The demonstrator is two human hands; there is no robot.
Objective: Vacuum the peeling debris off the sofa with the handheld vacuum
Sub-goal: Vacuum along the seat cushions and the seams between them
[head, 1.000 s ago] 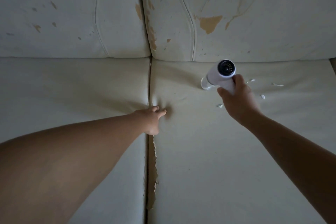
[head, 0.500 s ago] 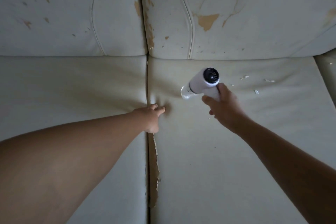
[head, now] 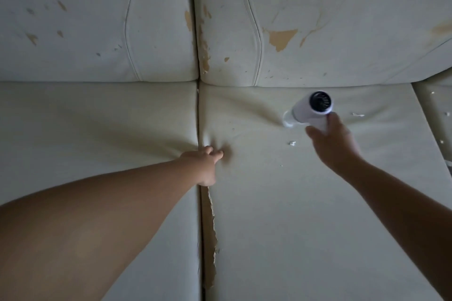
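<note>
Flakes of peeled covering lie on the sofa (head: 293,227), which explains where both hands are. One white flake (head: 291,143) sits just in front of the nozzle. Another flake (head: 357,114) lies beyond the right hand, near the seat's back edge, and a few specks (head: 447,113) dot the far right edge.

The handheld vacuum (head: 309,111) is on the right seat cushion close to its back edge. It tilts so its clear nozzle meets the upholstery and its vented rear end faces the camera, probably to put the mouth flat on the surface. The right hand (head: 335,144) is wrapped around the vacuum's handle from below and behind. The arm reaches in from the lower right corner, nearly straight.

The left hand (head: 204,164) holds nothing. Its fingers push down into the same cushion right beside the centre seam (head: 200,117), leaving a dent with creases fanning out. It looks like a brace for the person's lean, and it may also pull the covering taut. That forearm stretches long from the lower left.

A torn strip (head: 212,239) runs along the seam towards the front edge, and tan patches (head: 281,38) mark the back cushions.
</note>
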